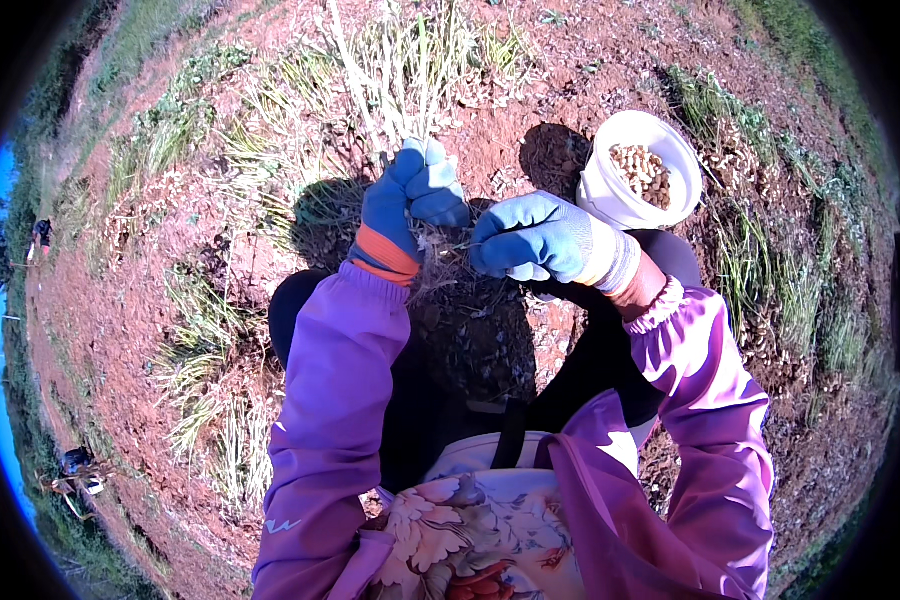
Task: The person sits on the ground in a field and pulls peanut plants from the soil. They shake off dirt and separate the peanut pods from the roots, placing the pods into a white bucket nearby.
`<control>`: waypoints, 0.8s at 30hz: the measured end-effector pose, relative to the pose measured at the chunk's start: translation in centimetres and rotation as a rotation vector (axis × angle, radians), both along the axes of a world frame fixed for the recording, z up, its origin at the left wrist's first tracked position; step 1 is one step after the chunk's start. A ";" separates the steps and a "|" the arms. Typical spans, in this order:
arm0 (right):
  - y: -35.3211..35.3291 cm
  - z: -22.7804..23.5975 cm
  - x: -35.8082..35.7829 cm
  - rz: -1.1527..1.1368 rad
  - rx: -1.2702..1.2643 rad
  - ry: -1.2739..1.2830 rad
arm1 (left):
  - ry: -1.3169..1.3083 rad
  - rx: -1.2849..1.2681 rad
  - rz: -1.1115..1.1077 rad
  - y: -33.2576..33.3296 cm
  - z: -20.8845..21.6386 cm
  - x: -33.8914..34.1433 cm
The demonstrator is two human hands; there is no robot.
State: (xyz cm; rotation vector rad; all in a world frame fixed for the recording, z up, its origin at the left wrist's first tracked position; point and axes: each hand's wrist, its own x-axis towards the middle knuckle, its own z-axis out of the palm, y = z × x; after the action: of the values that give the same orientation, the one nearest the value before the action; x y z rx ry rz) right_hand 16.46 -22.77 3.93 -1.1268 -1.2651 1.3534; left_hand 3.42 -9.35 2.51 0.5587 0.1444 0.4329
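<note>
My left hand [410, 195], in a blue glove with an orange cuff, is closed around a bunch of peanut plants. Their pale green stems [370, 85] stick out beyond the fist, and the thin, tangled roots [442, 268] hang on my side of it. At the roots is my right hand [540, 240], in a blue and grey glove, its fingers pinched together. What lies between those fingertips is too small to make out. Just beyond the right wrist stands a white bucket [592, 188], tilted in view, partly filled with peanuts [642, 176] in their shells.
Pulled plants [240, 440] lie in heaps on the reddish soil [120, 330] to the left. More green plants [760, 280] and dry leaf litter are on the right. Two people [78, 462] are far off at the left edge. My bent knees flank the roots.
</note>
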 end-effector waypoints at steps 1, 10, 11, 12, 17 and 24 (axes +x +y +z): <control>-0.3 0.1 0.4 -0.024 -0.079 0.087 | -0.196 -0.114 -0.107 0.8 -0.1 -0.2; 2.2 -1.5 1.7 -0.515 -0.080 0.312 | -0.292 -0.236 -0.322 0.6 0.4 -1.4; 2.7 -1.2 1.1 -0.517 -0.089 0.339 | -0.363 -0.250 -0.391 0.8 0.1 -1.3; 3.1 -0.9 0.6 -0.519 -0.098 0.366 | -0.365 -0.251 -0.411 0.9 0.0 -1.4; 4.7 -1.1 -0.9 -0.368 0.031 0.606 | -0.296 -0.196 -0.399 -0.6 0.6 -1.0; 4.1 -1.3 -1.1 -0.352 -0.031 0.262 | -0.161 -0.229 -0.298 0.5 -0.6 -1.6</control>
State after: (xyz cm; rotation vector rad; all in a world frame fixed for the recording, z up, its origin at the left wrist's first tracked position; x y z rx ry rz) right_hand 15.39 -18.63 2.64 -1.0930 -0.8158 1.2095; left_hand 1.82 -8.83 1.88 0.3115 -0.0440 0.1667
